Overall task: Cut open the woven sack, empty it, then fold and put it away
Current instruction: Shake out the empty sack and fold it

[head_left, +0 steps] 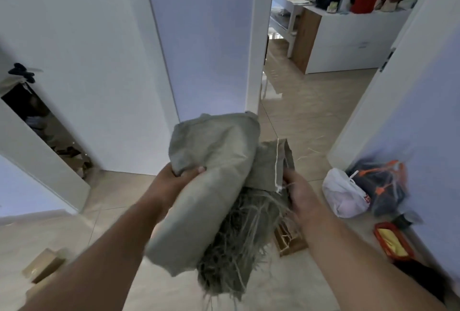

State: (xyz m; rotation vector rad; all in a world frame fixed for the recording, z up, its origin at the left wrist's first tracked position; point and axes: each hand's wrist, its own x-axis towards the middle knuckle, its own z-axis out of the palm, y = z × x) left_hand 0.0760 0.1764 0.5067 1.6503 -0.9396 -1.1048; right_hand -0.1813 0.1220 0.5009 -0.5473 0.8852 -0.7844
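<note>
Woven sack [214, 186], grey-green, bundled loosely between both my hands at centre frame, held above the tile floor [311, 116]. Folded only roughly; frayed cut edge [239, 243] hangs down at 6 o'clock, loose strands trailing.

Risks, as I judge them: the bundle is slack, so a layer could slip free and unfold on the way to storage. The trailing fibres could shed onto the floor, where stray strands already lie at 2 o'clock. Clutter sits low at 4 o'clock, white plastic bag [344, 193] and a red-rimmed tray [393, 241], so a trip is possible if I walk without looking.

Left hand [174, 181] at 9 o'clock of the bundle, thumb clamped over the top fold, fingers under. Right hand [301, 196] at 3 o'clock, gripping the stitched corner flap; fingertips hidden behind fabric. Both forearms extended forward, converging.
</note>
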